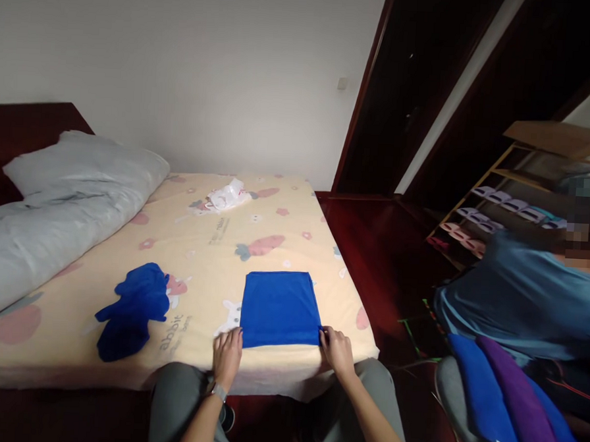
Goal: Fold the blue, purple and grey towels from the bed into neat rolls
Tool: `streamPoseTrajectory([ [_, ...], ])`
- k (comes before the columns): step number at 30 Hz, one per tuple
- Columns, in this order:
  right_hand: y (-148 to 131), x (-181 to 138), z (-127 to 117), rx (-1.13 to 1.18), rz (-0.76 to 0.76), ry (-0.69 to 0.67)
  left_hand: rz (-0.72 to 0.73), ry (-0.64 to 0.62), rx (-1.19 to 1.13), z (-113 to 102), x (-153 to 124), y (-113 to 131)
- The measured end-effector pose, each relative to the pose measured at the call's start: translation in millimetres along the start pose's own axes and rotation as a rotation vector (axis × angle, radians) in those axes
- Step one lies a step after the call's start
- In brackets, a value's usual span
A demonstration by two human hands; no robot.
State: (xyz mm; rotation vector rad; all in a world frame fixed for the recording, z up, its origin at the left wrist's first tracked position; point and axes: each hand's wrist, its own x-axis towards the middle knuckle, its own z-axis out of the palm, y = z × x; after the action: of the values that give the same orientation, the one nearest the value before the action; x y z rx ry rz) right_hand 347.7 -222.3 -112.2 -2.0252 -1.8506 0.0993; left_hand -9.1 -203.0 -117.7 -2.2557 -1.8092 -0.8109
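Note:
A blue cloth (280, 306) lies flat in a near square at the bed's front edge, with a seam or hem along its sides. My left hand (227, 356), a watch on its wrist, pinches the near left corner. At the near right corner, the fingers of my right hand (336, 350) are closed on the cloth's edge. Further left on the bed rests a second blue cloth (137, 308), crumpled into an uneven shape and apart from both hands.
The bed (204, 262) has a cream sheet printed with carrots and rabbits. A white plastic bag (227, 196) and a grey quilt (78, 203) lie on it. To the right are a seated person (519, 292), a chair draped with blue and purple cloths (507, 403), and a shoe rack (505, 171).

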Motion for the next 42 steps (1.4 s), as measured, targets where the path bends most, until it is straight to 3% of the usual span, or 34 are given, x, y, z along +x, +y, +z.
streamPoseTrajectory([
  [7,5.3,-8.2,4.6,0.175,0.015,0.032,-0.053,0.023,-0.024,-6.2,2.2,1.1],
  [10,-0.5,-10.5,-3.6,0.203,0.047,0.125,-0.048,0.063,-0.009,-16.5,3.6,11.9],
  [13,-27.5,-18.9,-8.4,0.214,-0.027,0.204,0.085,-0.002,-0.04,-23.0,1.1,34.1],
  [17,-88.9,-37.8,6.9,0.221,-0.398,0.026,0.337,-0.183,-0.06,-15.0,-5.5,59.3],
  [21,-125.2,-45.4,31.6,0.163,-0.491,-0.047,0.349,-0.22,-0.017,-1.0,-12.7,52.5],
  [24,-116.4,-41.9,38.7,0.133,-0.514,-0.042,0.33,-0.233,-0.011,1.2,-16.2,40.2],
  [32,-44.2,-34.0,20.9,0.028,-0.381,-0.001,0.152,-0.186,-0.007,-7.5,-6.1,34.7],
  [38,-27.0,-30.9,16.7,-0.014,-0.34,0.014,0.358,-0.245,-0.016,-13.2,6.7,19.8],
  [42,-22.7,-31.5,19.6,-0.007,-0.345,0.007,0.371,-0.257,0.017,-14.2,0.9,8.1],
])
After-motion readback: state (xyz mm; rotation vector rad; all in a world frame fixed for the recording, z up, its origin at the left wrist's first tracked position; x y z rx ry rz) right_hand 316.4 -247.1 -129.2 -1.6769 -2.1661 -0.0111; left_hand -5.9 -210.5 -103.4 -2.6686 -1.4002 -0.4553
